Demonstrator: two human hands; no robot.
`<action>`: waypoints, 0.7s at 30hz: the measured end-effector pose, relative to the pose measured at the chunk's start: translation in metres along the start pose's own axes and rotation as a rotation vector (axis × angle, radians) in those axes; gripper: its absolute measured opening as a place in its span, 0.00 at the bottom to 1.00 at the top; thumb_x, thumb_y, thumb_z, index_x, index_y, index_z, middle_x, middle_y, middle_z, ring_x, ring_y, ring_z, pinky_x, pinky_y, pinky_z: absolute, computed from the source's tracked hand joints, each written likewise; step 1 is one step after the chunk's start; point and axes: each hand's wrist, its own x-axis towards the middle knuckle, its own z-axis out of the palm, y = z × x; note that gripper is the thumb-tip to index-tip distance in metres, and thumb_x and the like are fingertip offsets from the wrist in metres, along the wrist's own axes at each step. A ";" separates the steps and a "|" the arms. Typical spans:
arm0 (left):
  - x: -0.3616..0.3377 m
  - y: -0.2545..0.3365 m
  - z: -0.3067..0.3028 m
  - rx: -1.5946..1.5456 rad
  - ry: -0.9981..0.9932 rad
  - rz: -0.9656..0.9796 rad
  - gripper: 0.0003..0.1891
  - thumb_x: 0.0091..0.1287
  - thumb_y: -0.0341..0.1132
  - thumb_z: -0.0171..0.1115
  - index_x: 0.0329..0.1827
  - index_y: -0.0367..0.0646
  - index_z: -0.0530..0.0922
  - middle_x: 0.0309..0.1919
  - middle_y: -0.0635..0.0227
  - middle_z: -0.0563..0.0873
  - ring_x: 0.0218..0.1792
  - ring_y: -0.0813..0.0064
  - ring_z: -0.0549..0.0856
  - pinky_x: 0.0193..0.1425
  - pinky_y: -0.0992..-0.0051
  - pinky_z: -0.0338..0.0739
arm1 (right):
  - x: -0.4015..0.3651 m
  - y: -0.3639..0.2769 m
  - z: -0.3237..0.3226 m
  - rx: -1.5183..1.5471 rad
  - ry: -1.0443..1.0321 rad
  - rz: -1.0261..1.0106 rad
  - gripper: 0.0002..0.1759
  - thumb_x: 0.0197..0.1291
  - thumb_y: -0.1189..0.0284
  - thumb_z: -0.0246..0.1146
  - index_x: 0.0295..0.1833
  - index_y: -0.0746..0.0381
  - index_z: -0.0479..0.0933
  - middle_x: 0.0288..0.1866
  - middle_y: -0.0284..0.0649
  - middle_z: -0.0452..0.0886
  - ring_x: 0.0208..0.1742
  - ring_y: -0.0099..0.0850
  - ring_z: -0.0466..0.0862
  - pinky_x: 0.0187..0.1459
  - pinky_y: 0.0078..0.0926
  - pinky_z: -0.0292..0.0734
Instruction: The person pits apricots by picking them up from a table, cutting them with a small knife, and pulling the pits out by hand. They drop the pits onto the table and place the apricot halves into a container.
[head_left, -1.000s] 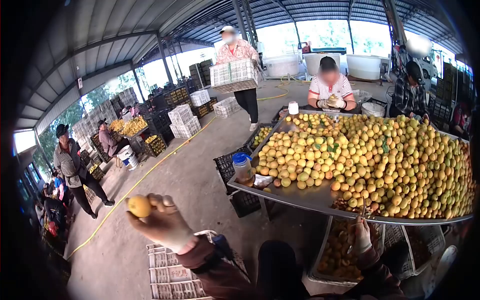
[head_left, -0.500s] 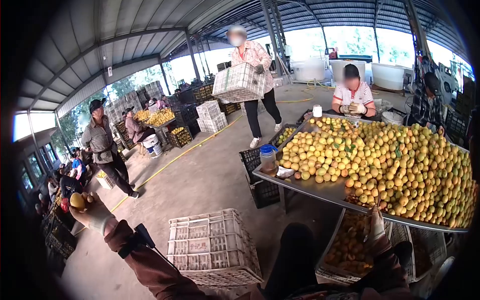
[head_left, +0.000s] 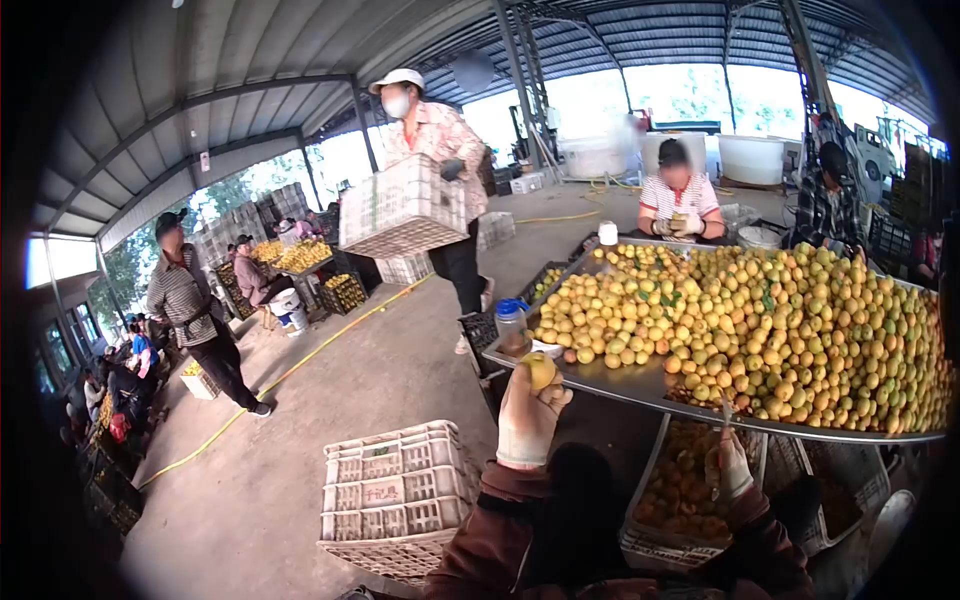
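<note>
My gloved left hand (head_left: 528,425) is closed around a yellow apricot (head_left: 541,371), raised in front of the near left corner of the metal table (head_left: 630,384). My right hand (head_left: 733,467) is closed on what looks like a small knife (head_left: 727,412), its thin tip pointing up by the table's front edge. Below that hand, a pale crate (head_left: 648,475) contains many orange fruit pieces (head_left: 685,490). A broad heap of yellow apricots (head_left: 790,340) covers most of the table. The right fingers are partly hidden.
An upturned white crate (head_left: 395,495) stands on the floor at left. A blue-lidded jug (head_left: 512,328) sits at the table's left corner. One person (head_left: 435,150) carries a white crate (head_left: 403,208); another person (head_left: 682,195) sits across the table, another person (head_left: 195,300) stands left.
My left hand has swung from the far left to the table's near corner, still with the apricot. My right hand stays low over the crate. The person with the crate has moved left in view.
</note>
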 end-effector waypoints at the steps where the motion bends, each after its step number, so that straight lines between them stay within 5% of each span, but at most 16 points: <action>1: -0.004 -0.020 0.009 -0.050 -0.049 -0.084 0.22 0.76 0.53 0.49 0.58 0.45 0.75 0.40 0.69 0.82 0.34 0.77 0.81 0.44 0.69 0.80 | -0.010 -0.019 0.016 -0.023 -0.006 0.014 0.21 0.74 0.50 0.49 0.48 0.58 0.71 0.17 0.31 0.67 0.11 0.22 0.63 0.13 0.20 0.59; 3: -0.010 -0.054 0.008 -0.129 -0.201 -0.193 0.27 0.76 0.59 0.44 0.61 0.45 0.73 0.36 0.71 0.79 0.33 0.77 0.77 0.47 0.67 0.78 | -0.031 -0.058 0.048 -0.256 -0.137 -0.192 0.23 0.78 0.56 0.43 0.47 0.66 0.72 0.16 0.30 0.67 0.11 0.19 0.61 0.15 0.17 0.57; 4: -0.011 -0.067 0.010 -0.135 -0.203 -0.257 0.29 0.75 0.60 0.43 0.62 0.44 0.72 0.36 0.70 0.79 0.34 0.76 0.77 0.48 0.67 0.77 | -0.033 -0.067 0.061 -0.149 -0.123 -0.139 0.24 0.78 0.55 0.43 0.48 0.66 0.73 0.16 0.30 0.67 0.11 0.18 0.61 0.15 0.16 0.56; 7: -0.017 -0.099 0.014 -0.182 -0.257 -0.330 0.32 0.75 0.62 0.43 0.63 0.41 0.70 0.37 0.67 0.78 0.35 0.75 0.76 0.53 0.66 0.75 | -0.039 -0.089 0.084 -0.098 -0.258 -0.160 0.21 0.76 0.56 0.50 0.51 0.65 0.73 0.21 0.26 0.66 0.20 0.15 0.63 0.22 0.15 0.56; 8: -0.021 -0.107 0.018 -0.155 -0.270 -0.332 0.32 0.74 0.61 0.47 0.64 0.40 0.69 0.39 0.67 0.78 0.37 0.75 0.76 0.54 0.67 0.74 | -0.032 -0.070 0.087 -0.193 -0.216 -0.332 0.18 0.75 0.58 0.53 0.50 0.64 0.73 0.25 0.24 0.67 0.23 0.14 0.63 0.24 0.16 0.57; 11: -0.030 -0.128 0.019 -0.063 -0.325 -0.353 0.33 0.72 0.59 0.53 0.66 0.38 0.68 0.44 0.67 0.79 0.43 0.75 0.77 0.56 0.69 0.73 | -0.042 -0.097 0.101 0.007 -0.303 -0.084 0.14 0.74 0.60 0.55 0.46 0.62 0.72 0.27 0.24 0.66 0.25 0.14 0.64 0.26 0.14 0.58; 16: -0.036 -0.154 0.016 0.193 -0.510 -0.360 0.36 0.70 0.56 0.59 0.68 0.34 0.66 0.56 0.66 0.78 0.58 0.72 0.76 0.64 0.70 0.69 | -0.029 -0.071 0.086 0.108 -0.297 -0.155 0.12 0.75 0.62 0.54 0.47 0.61 0.70 0.32 0.22 0.66 0.30 0.11 0.64 0.30 0.12 0.61; 21: -0.041 -0.169 0.028 0.345 -0.516 -0.363 0.38 0.67 0.59 0.61 0.66 0.34 0.67 0.53 0.65 0.79 0.56 0.71 0.77 0.64 0.70 0.69 | -0.031 -0.065 0.062 -0.044 -0.260 -0.170 0.12 0.74 0.62 0.55 0.45 0.61 0.71 0.32 0.24 0.68 0.34 0.13 0.66 0.34 0.14 0.65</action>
